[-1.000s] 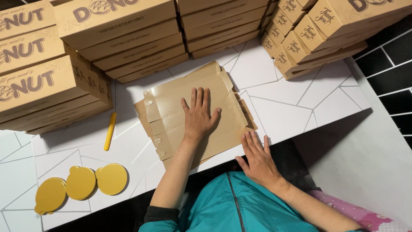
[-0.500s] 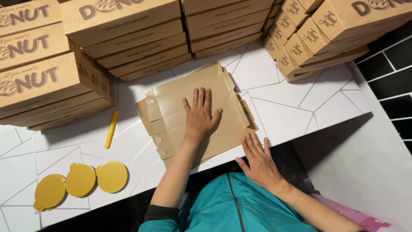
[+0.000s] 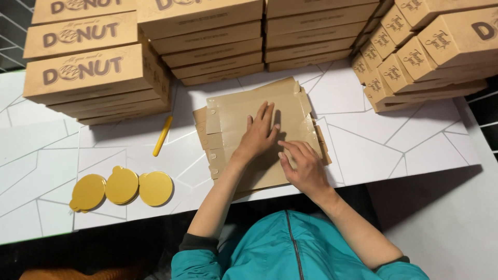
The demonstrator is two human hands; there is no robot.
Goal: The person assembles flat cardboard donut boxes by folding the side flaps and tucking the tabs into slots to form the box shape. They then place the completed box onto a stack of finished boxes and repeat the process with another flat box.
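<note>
A stack of flat, unfolded brown cardboard box blanks (image 3: 233, 111) lies on the white table (image 3: 394, 150) in front of me. My left hand (image 3: 258, 136) rests flat on the top blank, fingers spread and pointing away. Just to its right, my right hand (image 3: 305, 167) lies on the same blank near its front edge, fingers bent towards the left hand. Neither hand grips anything.
Stacks of folded brown boxes stand at the back left (image 3: 93, 78), back middle (image 3: 218, 41) and back right (image 3: 425, 46). A yellow stick (image 3: 162, 136) lies left of the blanks. Three round gold cake boards (image 3: 122, 187) sit near the table's front left edge.
My right hand has moved up from the table's front edge onto the blank, next to the left hand. The left hand has stayed flat on the blank.
</note>
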